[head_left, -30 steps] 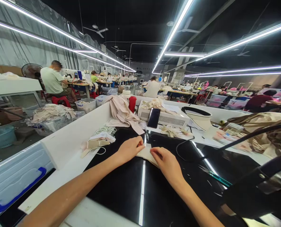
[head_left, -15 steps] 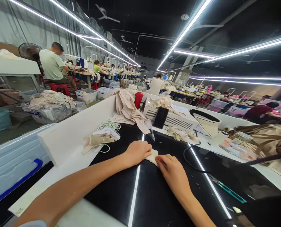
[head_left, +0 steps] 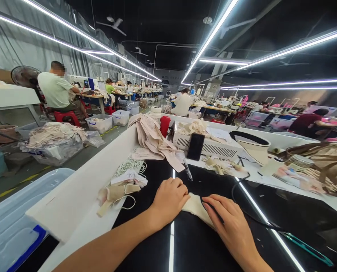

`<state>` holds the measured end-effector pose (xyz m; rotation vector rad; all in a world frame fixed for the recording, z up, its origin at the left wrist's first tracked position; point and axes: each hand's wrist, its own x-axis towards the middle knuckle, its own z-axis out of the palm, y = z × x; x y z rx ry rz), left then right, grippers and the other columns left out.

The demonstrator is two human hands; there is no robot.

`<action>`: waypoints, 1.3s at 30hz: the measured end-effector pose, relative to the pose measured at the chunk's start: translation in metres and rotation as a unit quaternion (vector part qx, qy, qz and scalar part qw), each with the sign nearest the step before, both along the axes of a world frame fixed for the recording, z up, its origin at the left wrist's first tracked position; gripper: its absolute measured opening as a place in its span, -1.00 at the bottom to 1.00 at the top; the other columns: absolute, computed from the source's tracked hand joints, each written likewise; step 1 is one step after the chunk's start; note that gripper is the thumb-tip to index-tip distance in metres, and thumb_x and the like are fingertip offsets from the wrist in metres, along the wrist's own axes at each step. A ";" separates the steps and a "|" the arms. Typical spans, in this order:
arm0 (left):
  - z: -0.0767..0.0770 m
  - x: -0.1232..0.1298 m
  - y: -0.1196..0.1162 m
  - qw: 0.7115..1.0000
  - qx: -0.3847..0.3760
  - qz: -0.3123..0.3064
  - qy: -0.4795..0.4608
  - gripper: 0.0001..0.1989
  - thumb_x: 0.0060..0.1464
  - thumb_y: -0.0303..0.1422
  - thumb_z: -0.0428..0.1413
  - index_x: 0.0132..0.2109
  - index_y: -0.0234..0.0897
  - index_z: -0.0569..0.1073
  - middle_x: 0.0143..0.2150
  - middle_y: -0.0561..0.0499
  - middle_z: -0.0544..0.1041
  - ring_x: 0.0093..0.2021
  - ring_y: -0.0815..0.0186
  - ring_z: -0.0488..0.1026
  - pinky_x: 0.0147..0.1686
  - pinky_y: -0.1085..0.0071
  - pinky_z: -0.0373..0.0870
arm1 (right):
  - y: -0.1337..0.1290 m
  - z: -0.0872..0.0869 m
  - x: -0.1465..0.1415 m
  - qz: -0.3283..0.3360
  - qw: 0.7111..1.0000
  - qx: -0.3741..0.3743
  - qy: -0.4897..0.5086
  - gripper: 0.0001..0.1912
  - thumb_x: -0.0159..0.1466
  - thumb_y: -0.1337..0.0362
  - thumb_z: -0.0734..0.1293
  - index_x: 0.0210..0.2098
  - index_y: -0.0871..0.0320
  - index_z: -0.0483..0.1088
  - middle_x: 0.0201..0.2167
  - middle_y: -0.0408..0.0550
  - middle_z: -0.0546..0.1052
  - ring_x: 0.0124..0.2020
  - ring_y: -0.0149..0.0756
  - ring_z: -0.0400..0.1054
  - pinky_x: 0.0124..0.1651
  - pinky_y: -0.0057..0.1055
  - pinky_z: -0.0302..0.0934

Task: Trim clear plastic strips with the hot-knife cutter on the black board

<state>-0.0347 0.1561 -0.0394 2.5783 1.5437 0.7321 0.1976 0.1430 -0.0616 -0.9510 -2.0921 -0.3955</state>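
Observation:
A small cream strip of fabric (head_left: 196,206) lies on the glossy black tabletop (head_left: 146,245), between my two hands. My left hand (head_left: 170,200) is closed, its fingertips curled over the strip's left end. On the other side, my right hand (head_left: 232,219) has thumb and fingers pinched together at the strip's right part, which is partly hidden beneath that hand. Beyond my hands lie a pen (head_left: 188,170) and a dark phone (head_left: 195,146) propped upright against a white vented box (head_left: 214,145).
Beige fabric pieces (head_left: 154,139) drape over the left wall, near a red cone (head_left: 164,126). Pale cord (head_left: 131,166) and scraps lie left. Teal-handled tweezers (head_left: 310,249) and a black cable (head_left: 250,217) are at right. A blue-handled plastic bin (head_left: 40,204) stands left. People sit at machines behind.
The view has shifted, so the table appears nearer. My right hand has moved away from the left a little, and more of the cream strip shows between them.

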 end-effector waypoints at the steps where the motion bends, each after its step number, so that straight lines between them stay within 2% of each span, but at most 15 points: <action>1: 0.000 -0.002 -0.001 1.000 0.013 -0.002 -0.005 -0.84 0.43 -0.25 0.16 -0.07 -0.23 0.56 -0.02 -0.01 0.57 0.00 0.15 0.51 0.03 0.16 0.46 | 0.000 0.000 -0.002 0.004 1.000 0.002 0.002 -0.78 0.57 0.19 0.26 0.00 0.09 0.54 -0.13 -0.01 0.60 -0.15 -0.18 0.49 -0.05 -0.25 0.26; 9: -0.004 -0.014 -0.001 0.992 0.111 -0.038 -0.039 -0.89 0.45 -0.40 0.09 -0.04 -0.26 0.53 -0.03 -0.03 0.59 0.01 0.17 0.51 0.15 0.15 0.41 | -0.004 0.001 -0.021 0.019 0.999 -0.006 0.031 -0.81 0.57 0.28 0.26 -0.02 0.13 0.53 -0.14 -0.01 0.61 -0.14 -0.19 0.47 -0.02 -0.25 0.23; 14: 0.007 -0.019 -0.002 0.987 0.147 -0.070 -0.003 -0.87 0.44 -0.42 0.08 -0.03 -0.22 0.53 -0.07 -0.01 0.62 0.01 0.18 0.54 0.23 0.11 0.39 | -0.004 0.001 -0.034 0.039 0.997 -0.007 0.070 -0.79 0.57 0.30 0.24 -0.05 0.15 0.53 -0.15 0.01 0.62 -0.15 -0.18 0.48 -0.03 -0.22 0.25; 19: 0.022 -0.016 -0.035 0.984 0.165 -0.066 -0.005 -0.80 0.47 -0.38 0.00 -0.01 -0.20 0.53 -0.07 -0.02 0.63 -0.02 0.16 0.57 0.08 0.16 0.50 | -0.010 0.012 -0.054 0.041 0.994 -0.031 0.093 -0.90 0.51 0.34 0.33 -0.12 0.17 0.51 -0.18 -0.08 0.60 -0.15 -0.23 0.50 -0.04 -0.23 0.38; 22: 0.020 -0.016 -0.060 0.985 0.160 -0.044 -0.041 -0.79 0.47 -0.31 -0.02 -0.01 -0.23 0.50 -0.14 -0.04 0.62 -0.16 0.17 0.60 -0.11 0.22 0.56 | -0.026 0.028 -0.063 0.034 0.994 -0.069 0.081 -0.90 0.48 0.32 0.38 -0.20 0.19 0.51 -0.24 -0.11 0.60 -0.20 -0.25 0.51 -0.09 -0.27 0.40; 24: 0.014 -0.016 -0.073 0.989 0.114 0.009 -0.096 -0.78 0.45 -0.23 0.00 0.00 -0.20 0.49 -0.21 0.01 0.62 -0.25 0.20 0.60 -0.24 0.29 0.57 | -0.046 0.040 -0.060 0.049 0.992 -0.096 0.066 -0.92 0.47 0.30 0.38 -0.18 0.13 0.53 -0.24 -0.12 0.64 -0.22 -0.26 0.52 -0.15 -0.35 0.37; 26: 0.008 -0.009 -0.086 0.990 0.034 0.033 -0.135 -0.76 0.40 -0.14 0.04 -0.02 -0.16 0.51 -0.20 0.05 0.63 -0.26 0.21 0.62 -0.24 0.32 0.58 | -0.074 0.048 -0.046 0.074 0.989 -0.117 0.057 -0.88 0.49 0.28 0.36 -0.20 0.09 0.53 -0.26 -0.16 0.66 -0.23 -0.31 0.53 -0.15 -0.42 0.34; 28: 0.003 0.006 -0.099 0.988 -0.029 0.014 -0.151 -0.75 0.37 -0.12 0.07 -0.03 -0.14 0.52 -0.19 0.06 0.65 -0.23 0.22 0.64 -0.22 0.36 0.60 | -0.108 0.050 -0.020 0.097 0.985 -0.133 0.055 -0.90 0.49 0.26 0.35 -0.15 0.06 0.53 -0.28 -0.21 0.66 -0.29 -0.37 0.52 -0.18 -0.47 0.32; 30: 0.000 0.030 -0.113 0.987 -0.059 -0.025 -0.145 -0.78 0.39 -0.15 0.06 -0.06 -0.11 0.54 -0.22 0.09 0.65 -0.25 0.26 0.64 -0.25 0.42 0.58 | -0.141 0.045 0.016 0.107 0.982 -0.145 0.061 -0.87 0.48 0.23 0.36 -0.23 0.06 0.51 -0.35 -0.23 0.64 -0.36 -0.40 0.50 -0.24 -0.50 0.31; 32: -0.001 0.057 -0.126 0.986 -0.058 -0.101 -0.118 -0.81 0.41 -0.21 0.06 -0.08 -0.08 0.56 -0.23 0.11 0.64 -0.26 0.30 0.63 -0.23 0.45 0.57 | -0.166 0.035 0.057 0.084 0.981 -0.155 0.085 -0.85 0.50 0.25 0.33 -0.21 0.05 0.52 -0.37 -0.24 0.63 -0.37 -0.39 0.52 -0.27 -0.49 0.30; 35: 0.000 0.099 -0.137 0.979 -0.019 -0.195 -0.061 -0.82 0.41 -0.34 0.06 -0.04 -0.06 0.57 -0.17 0.09 0.65 -0.17 0.28 0.64 -0.11 0.41 0.57 | -0.183 0.018 0.115 0.001 0.975 -0.175 0.136 -0.80 0.54 0.29 0.26 -0.18 0.08 0.52 -0.34 -0.17 0.64 -0.32 -0.34 0.54 -0.27 -0.47 0.32; 39: 0.003 0.147 -0.135 0.974 -0.005 -0.228 -0.015 -0.79 0.41 -0.43 0.04 0.00 -0.13 0.56 -0.17 0.04 0.64 -0.20 0.25 0.63 -0.11 0.37 0.57 | -0.176 0.001 0.163 -0.068 0.966 -0.188 0.166 -0.85 0.52 0.29 0.29 -0.14 0.08 0.52 -0.32 -0.12 0.61 -0.32 -0.25 0.54 -0.30 -0.39 0.34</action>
